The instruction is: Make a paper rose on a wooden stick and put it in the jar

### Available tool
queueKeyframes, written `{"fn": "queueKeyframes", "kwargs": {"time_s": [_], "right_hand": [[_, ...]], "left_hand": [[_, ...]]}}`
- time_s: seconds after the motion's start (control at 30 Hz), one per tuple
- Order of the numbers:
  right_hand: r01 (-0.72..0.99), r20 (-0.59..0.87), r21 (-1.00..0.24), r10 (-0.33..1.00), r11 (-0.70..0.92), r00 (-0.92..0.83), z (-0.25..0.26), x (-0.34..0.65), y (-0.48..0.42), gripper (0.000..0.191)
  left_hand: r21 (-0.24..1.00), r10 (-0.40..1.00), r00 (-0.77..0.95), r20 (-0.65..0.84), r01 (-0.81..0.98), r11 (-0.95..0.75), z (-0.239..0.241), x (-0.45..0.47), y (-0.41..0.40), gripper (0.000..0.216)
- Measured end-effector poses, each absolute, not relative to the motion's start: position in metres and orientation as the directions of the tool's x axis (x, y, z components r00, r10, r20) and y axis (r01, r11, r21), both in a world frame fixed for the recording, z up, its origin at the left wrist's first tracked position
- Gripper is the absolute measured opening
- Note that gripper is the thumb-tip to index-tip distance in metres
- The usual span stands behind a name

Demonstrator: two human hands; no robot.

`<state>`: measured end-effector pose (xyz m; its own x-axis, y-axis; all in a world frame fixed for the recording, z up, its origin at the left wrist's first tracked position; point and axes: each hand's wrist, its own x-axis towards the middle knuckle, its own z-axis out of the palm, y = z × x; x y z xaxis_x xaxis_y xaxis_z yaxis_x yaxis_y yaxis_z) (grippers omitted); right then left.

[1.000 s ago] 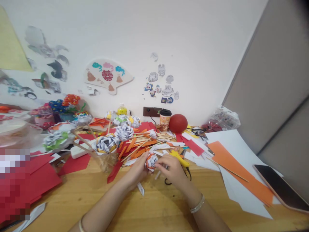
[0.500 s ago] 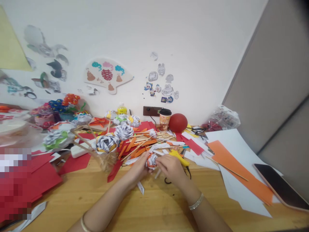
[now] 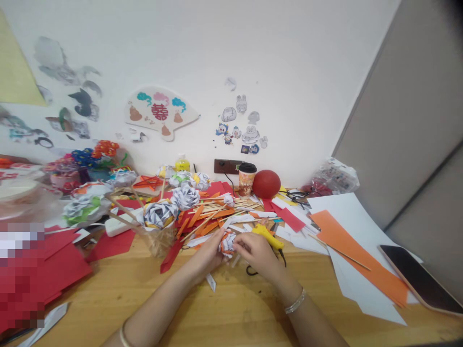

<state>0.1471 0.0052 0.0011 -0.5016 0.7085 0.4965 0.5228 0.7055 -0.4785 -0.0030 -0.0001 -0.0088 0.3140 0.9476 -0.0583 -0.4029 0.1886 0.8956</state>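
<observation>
A small paper flower (image 3: 226, 243) of white and orange petals is held over the wooden table (image 3: 231, 308). My left hand (image 3: 211, 253) cups it from the left with fingers wrapped round it. On the other side my right hand (image 3: 255, 250) is closed, its thumb and fingertips pinching at the petals' edge. Just behind the right hand lies a yellow glue gun (image 3: 265, 234), partly covered by it. Beneath the hands, a white paper strip (image 3: 211, 283) rests on the wood.
Paper roses (image 3: 159, 214) stand in a plastic cup to the left. Wooden sticks (image 3: 217, 207) and orange strips lie behind the hands. At the back are a coffee cup (image 3: 247, 182) and a red balloon (image 3: 266, 184). Orange paper (image 3: 356, 255) and a phone (image 3: 421, 279) lie at right.
The paper flower has turned slightly between my hands, showing more of its orange. Both hands stay in nearly the same place.
</observation>
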Motion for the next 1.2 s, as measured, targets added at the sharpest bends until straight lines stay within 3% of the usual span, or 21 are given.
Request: {"fn": "queueKeyframes", "kwargs": {"time_s": [0.2, 0.43, 0.87, 1.2], "right_hand": [[0.505, 0.395, -0.573, 0.758, 0.645, -0.519, 0.005, 0.15, 0.003, 0.01], [0.499, 0.464, -0.465, 0.682, 0.731, -0.565, 0.012, 0.15, 0.0, 0.016], [0.46, 0.372, -0.622, 0.756, 0.634, -0.538, 0.01, 0.149, 0.0, 0.012], [0.433, 0.474, -0.511, 0.664, 0.743, -0.579, 0.012, 0.15, -0.001, 0.014]], "left_hand": [[0.895, 0.956, 0.28, -0.091, -0.398, 0.201, -0.005, -0.002, -0.004, 0.038], [0.901, 0.956, 0.277, -0.094, -0.385, 0.2, -0.003, -0.005, -0.003, 0.038], [0.887, 0.958, 0.268, -0.102, -0.411, 0.21, -0.003, -0.005, -0.003, 0.036], [0.857, 0.934, 0.346, -0.092, -0.45, 0.252, -0.006, -0.008, -0.002, 0.037]]}}
